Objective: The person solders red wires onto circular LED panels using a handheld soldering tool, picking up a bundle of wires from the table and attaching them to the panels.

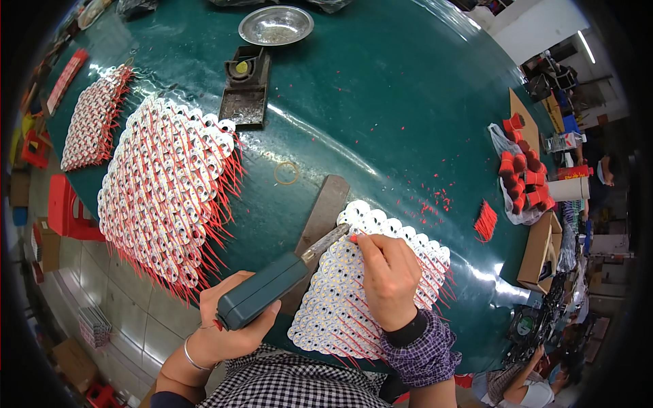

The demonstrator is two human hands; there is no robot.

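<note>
My left hand [219,325] is wrapped round the dark green handle of a soldering gun [264,291]. Its metal tip reaches the upper left part of a panel of white round LED boards [340,299] lying at the table's near edge. Close beside that tip, my right hand [391,275] pinches a short red wire [353,238] over the boards. Red wires stick out from the panel's right and lower parts. A flat grey metal bar [328,207] lies partly beneath the soldering gun, along the panel's left side.
Left on the green table [408,88] lie a large wired panel [163,190] and a smaller one [95,122]. Farther back are a dark metal tray [243,109] and a steel bowl [275,26]. Rightward sit red wires [485,222], red bundles [527,180] and a cardboard box [542,251].
</note>
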